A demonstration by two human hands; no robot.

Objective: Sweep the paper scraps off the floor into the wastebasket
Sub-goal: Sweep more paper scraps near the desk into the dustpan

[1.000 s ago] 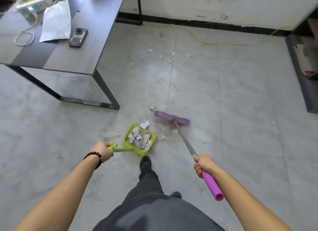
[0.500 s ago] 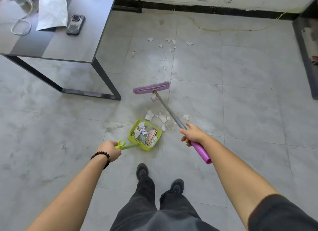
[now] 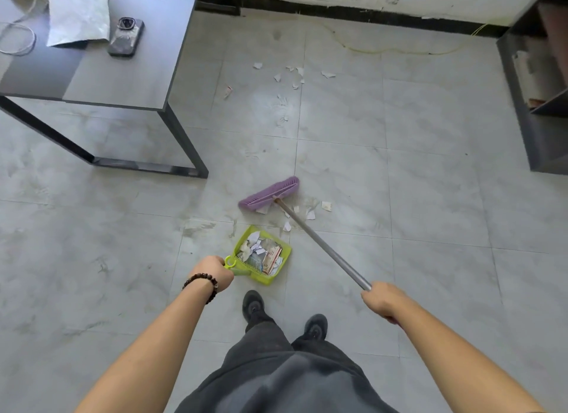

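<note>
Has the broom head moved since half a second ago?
Yes. The broom head came toward the dustpan: it was level with the table foot, now nearer.

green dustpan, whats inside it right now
Inside the green dustpan lie torn white paper scraps and a red-and-white printed piece, heaped together. The heap covers most of the pan's floor, so anything beneath it cannot be seen.

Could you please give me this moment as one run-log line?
left hand: holds dustpan | right hand: holds broom | scraps: loose by broom, others in dustpan
</note>
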